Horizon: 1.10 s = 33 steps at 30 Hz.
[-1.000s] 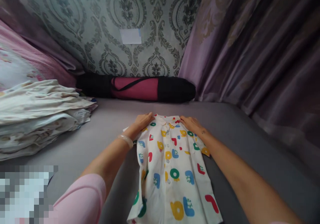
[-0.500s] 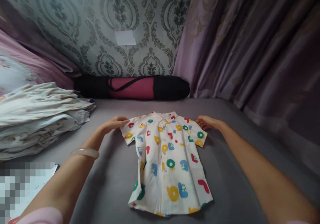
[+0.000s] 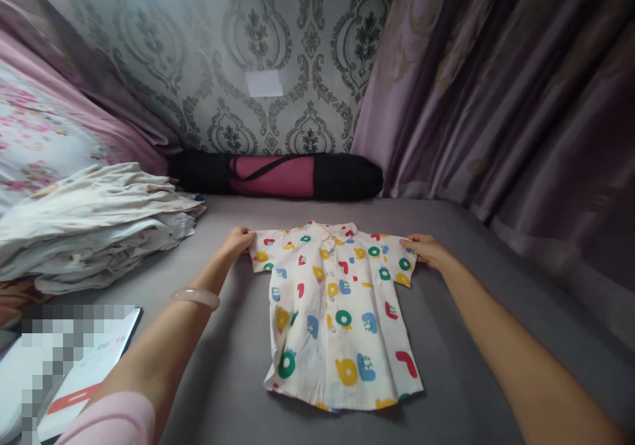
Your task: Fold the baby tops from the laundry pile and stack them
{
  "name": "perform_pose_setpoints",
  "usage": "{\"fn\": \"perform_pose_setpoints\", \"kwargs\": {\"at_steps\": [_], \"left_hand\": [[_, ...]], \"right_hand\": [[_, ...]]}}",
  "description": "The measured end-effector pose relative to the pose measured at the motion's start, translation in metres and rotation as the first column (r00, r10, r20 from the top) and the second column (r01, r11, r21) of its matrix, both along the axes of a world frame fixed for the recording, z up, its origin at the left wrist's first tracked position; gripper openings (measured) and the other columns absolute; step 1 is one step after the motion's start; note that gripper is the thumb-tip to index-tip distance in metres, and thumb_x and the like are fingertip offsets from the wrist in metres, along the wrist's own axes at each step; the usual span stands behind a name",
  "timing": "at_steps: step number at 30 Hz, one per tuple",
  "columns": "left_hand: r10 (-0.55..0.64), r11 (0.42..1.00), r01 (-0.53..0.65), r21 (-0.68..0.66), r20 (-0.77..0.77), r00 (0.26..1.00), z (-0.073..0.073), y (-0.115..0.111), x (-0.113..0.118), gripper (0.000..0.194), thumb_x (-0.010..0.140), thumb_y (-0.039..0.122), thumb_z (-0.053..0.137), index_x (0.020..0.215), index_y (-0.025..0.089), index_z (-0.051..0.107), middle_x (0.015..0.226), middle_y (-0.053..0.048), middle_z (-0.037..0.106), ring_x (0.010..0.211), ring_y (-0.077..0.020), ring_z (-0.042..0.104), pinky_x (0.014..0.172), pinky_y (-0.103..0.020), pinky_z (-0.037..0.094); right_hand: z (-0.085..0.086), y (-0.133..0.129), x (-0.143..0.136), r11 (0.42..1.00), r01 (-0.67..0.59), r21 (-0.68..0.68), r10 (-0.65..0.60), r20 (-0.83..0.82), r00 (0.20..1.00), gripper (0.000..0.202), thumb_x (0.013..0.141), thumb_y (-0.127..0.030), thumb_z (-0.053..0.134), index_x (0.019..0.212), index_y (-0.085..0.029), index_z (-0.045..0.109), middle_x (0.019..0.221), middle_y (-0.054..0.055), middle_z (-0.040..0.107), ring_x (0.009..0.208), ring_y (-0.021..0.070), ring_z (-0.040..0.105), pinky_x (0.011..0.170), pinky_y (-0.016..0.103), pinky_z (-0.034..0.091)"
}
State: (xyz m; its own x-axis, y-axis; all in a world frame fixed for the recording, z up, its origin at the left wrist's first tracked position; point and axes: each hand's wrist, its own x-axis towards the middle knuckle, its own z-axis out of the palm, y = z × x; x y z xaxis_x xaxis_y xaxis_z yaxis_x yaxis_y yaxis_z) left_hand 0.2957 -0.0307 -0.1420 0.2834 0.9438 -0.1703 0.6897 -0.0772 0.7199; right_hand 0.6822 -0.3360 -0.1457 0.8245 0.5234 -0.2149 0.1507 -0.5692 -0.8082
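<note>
A small white short-sleeved shirt (image 3: pixel 322 339) with a collar and a print of coloured letters lies front side up on the grey sheet (image 3: pixel 466 352), its collar away from me. My left hand (image 3: pixel 240 241) pinches the upper edge of the sleeve on the left. At the other side, my right hand (image 3: pixel 424 249) grips the end of the opposite sleeve, fingers closed on the cloth. Both sleeves are stretched outward, and the hem lies nearest to me. A pale bangle (image 3: pixel 196 297) circles my left forearm.
Folded light-coloured clothes (image 3: pixel 109 227) are piled at the left. A black and pink long bag (image 3: pixel 272 176) lies along the patterned wall (image 3: pixel 310 88). Purple curtains (image 3: pixel 461 88) hang at the right. At the lower left lies a device with a white screen (image 3: pixel 106 349), partly pixelated.
The sleeves are pulled wider and straighter, and the left side of the shirt lies flatter. My left hand has turned at the sleeve edge. The whole view has shifted slightly.
</note>
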Motion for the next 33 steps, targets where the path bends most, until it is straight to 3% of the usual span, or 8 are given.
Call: {"fn": "perform_pose_setpoints", "kwargs": {"at_steps": [6,11,14,17,24,27,30,33], "left_hand": [[0.038,0.98,-0.002,0.201,-0.175,0.984,-0.02,-0.012,0.01,0.023,0.091,0.027,0.039,0.104,0.017,0.056,0.095,-0.015,0.064,0.089,-0.0278,0.062,0.068,-0.032,0.044],[-0.073,0.889,0.287,0.358,-0.508,0.858,-0.025,-0.025,0.007,0.032,0.098,0.031,0.026,0.113,0.02,0.051,0.097,-0.015,0.065,0.085,-0.0269,0.064,0.068,-0.032,0.042],[-0.113,0.842,0.388,0.374,-0.581,0.806,-0.023,-0.027,0.005,0.034,0.099,0.033,0.022,0.112,0.017,0.05,0.1,-0.015,0.065,0.088,-0.0261,0.065,0.07,-0.031,0.043],[-0.095,0.834,0.397,0.383,-0.609,0.787,-0.021,-0.028,0.005,0.038,0.1,0.035,0.019,0.111,0.015,0.05,0.103,-0.016,0.065,0.089,-0.027,0.066,0.071,-0.033,0.044],[-0.055,0.889,0.321,0.327,-0.619,0.784,-0.01,-0.024,0.0,0.036,0.096,0.033,0.03,0.116,0.011,0.05,0.108,-0.02,0.063,0.096,-0.0315,0.064,0.074,-0.036,0.047],[0.035,0.833,0.33,0.444,-0.638,0.769,0.006,-0.026,0.012,0.032,0.092,0.026,0.039,0.114,0.008,0.054,0.115,-0.024,0.058,0.105,-0.0346,0.059,0.081,-0.04,0.046],[-0.149,0.719,0.515,0.467,-0.62,0.77,0.016,-0.038,0.047,0.028,0.091,0.023,0.041,0.109,0.011,0.059,0.114,-0.021,0.059,0.109,-0.0327,0.056,0.088,-0.04,0.045],[-0.455,0.601,0.703,0.38,-0.56,0.692,0.007,-0.058,0.088,0.031,0.094,0.021,0.037,0.114,0.014,0.06,0.118,-0.016,0.061,0.111,-0.0242,0.057,0.095,-0.033,0.044]], "right_hand": [[-0.021,0.002,-0.018,0.99,0.134,-0.033,-0.12,0.28,0.952,0.022,0.087,-0.024,0.05,0.099,-0.016,0.066,0.091,0.009,0.07,0.087,0.0208,0.065,0.068,0.024,0.047],[-0.022,-0.007,-0.041,0.954,0.056,-0.294,0.151,0.634,0.759,0.034,0.097,-0.027,0.033,0.117,-0.018,0.06,0.108,0.014,0.067,0.099,0.0253,0.064,0.081,0.032,0.045],[-0.019,-0.01,-0.05,0.894,0.064,-0.443,0.275,0.657,0.702,0.037,0.099,-0.029,0.028,0.121,-0.019,0.057,0.111,0.016,0.065,0.096,0.0265,0.065,0.08,0.036,0.045],[-0.016,-0.009,-0.052,0.858,0.109,-0.502,0.294,0.653,0.698,0.037,0.099,-0.031,0.031,0.123,-0.017,0.055,0.112,0.016,0.064,0.095,0.0283,0.066,0.08,0.039,0.046],[-0.006,-0.013,-0.036,0.81,0.15,-0.567,0.223,0.535,0.815,0.035,0.095,-0.032,0.039,0.115,-0.014,0.062,0.107,0.018,0.066,0.1,0.0297,0.064,0.079,0.037,0.047],[0.003,-0.007,-0.039,0.799,0.187,-0.571,0.286,0.634,0.718,0.032,0.091,-0.018,0.04,0.112,-0.01,0.062,0.112,0.021,0.063,0.105,0.0311,0.061,0.082,0.038,0.046],[0.007,0.017,-0.06,0.85,0.007,-0.527,0.426,0.696,0.578,0.037,0.091,-0.01,0.032,0.113,-0.011,0.063,0.116,0.02,0.062,0.111,0.0282,0.057,0.09,0.036,0.043],[-0.001,0.047,-0.087,0.839,-0.262,-0.477,0.535,0.638,0.553,0.04,0.096,-0.02,0.028,0.123,-0.013,0.058,0.124,0.015,0.061,0.115,0.0227,0.055,0.098,0.031,0.039]]}}
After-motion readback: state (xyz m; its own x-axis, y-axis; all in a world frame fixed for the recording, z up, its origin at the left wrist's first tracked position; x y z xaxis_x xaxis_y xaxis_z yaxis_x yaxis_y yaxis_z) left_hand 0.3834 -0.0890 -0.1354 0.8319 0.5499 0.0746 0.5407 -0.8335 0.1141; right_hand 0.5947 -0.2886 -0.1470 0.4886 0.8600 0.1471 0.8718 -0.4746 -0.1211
